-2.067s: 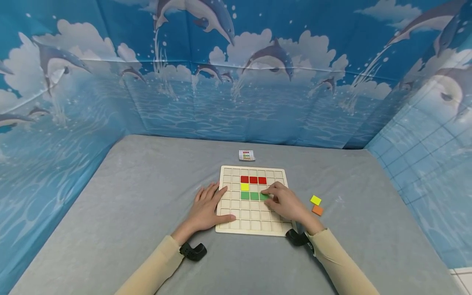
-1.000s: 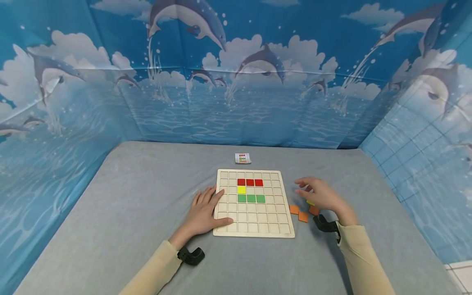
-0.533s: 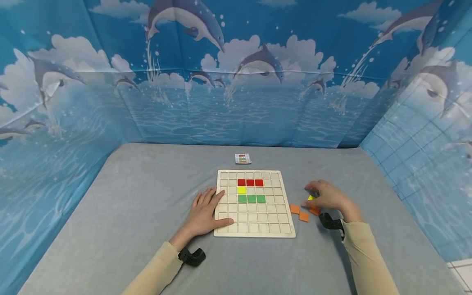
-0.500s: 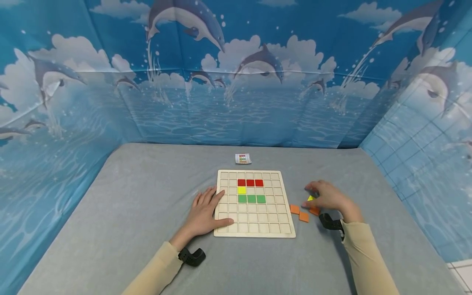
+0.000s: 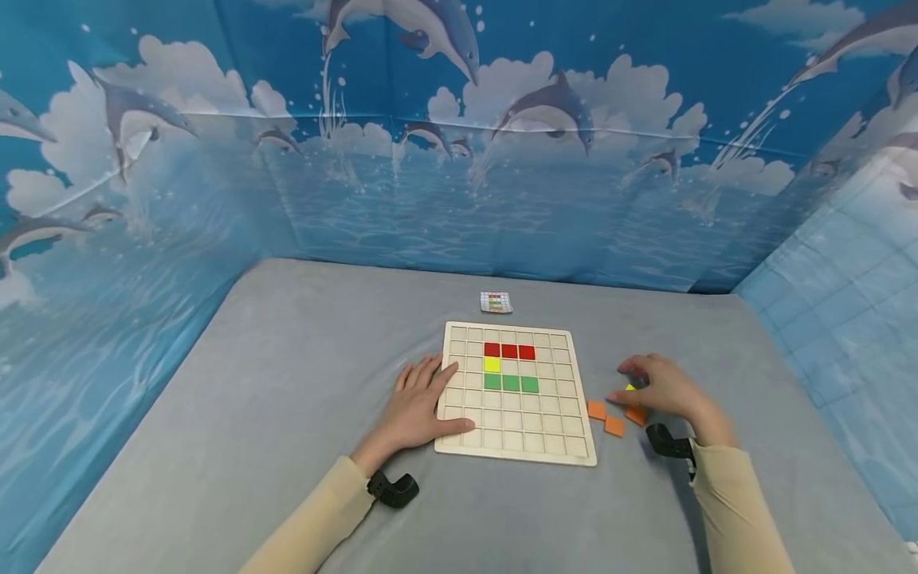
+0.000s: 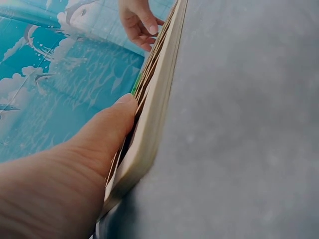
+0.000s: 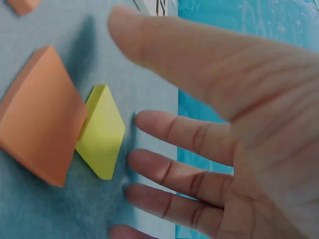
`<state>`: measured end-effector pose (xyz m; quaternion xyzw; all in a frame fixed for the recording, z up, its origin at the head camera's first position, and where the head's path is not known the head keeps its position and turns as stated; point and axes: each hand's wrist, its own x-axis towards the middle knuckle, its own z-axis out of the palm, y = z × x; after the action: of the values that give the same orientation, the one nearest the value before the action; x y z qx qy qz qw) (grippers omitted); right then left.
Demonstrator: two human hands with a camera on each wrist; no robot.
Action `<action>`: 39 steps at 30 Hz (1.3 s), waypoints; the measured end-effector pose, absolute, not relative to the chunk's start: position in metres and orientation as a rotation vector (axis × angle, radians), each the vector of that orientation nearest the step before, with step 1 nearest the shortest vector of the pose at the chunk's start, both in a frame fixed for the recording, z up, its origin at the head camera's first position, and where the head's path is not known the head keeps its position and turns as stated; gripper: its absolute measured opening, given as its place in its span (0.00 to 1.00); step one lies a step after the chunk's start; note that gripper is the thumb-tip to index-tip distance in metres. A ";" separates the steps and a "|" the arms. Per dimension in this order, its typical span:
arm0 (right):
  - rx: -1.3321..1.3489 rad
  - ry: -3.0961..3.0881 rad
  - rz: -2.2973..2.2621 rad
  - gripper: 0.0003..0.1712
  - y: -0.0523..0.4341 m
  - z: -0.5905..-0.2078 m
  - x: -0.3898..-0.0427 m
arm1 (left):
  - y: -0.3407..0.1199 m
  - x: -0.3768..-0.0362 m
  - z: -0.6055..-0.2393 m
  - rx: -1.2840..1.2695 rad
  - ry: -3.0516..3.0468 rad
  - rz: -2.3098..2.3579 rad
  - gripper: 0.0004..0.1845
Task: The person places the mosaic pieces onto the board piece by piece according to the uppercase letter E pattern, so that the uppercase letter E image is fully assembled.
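Right wrist: yellow tile (image 7: 102, 132) beside fingers (image 7: 169, 130).

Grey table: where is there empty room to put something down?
The grey table is bare left of the left hand, and behind the small pattern card. It is crowded right of the wooden grid board: three orange square tiles and a yellow square tile lie by the right hand.
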<state>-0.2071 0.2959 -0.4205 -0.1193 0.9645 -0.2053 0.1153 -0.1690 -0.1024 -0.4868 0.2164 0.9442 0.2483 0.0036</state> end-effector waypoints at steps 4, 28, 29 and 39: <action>-0.319 2.822 -0.593 0.38 0.306 -0.416 -0.204 | -0.093 -0.170 -0.483 0.691 2.960 0.766 0.51; -0.214 2.729 -0.688 0.17 0.315 -0.410 -0.197 | -0.098 -0.164 -0.488 0.715 2.962 0.824 0.51; -0.198 2.729 -0.689 0.16 0.315 -0.411 -0.196 | -0.098 -0.164 -0.488 0.717 2.966 0.830 0.51; -0.146 2.723 -0.709 0.14 0.310 -0.418 -0.196 | -0.100 -0.163 -0.488 0.729 2.983 0.858 0.51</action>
<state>-0.1957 0.3097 -0.4182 -0.0510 0.9538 -0.2484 0.1611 -0.1634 -0.0996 -0.4875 0.2287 0.9353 0.2691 -0.0233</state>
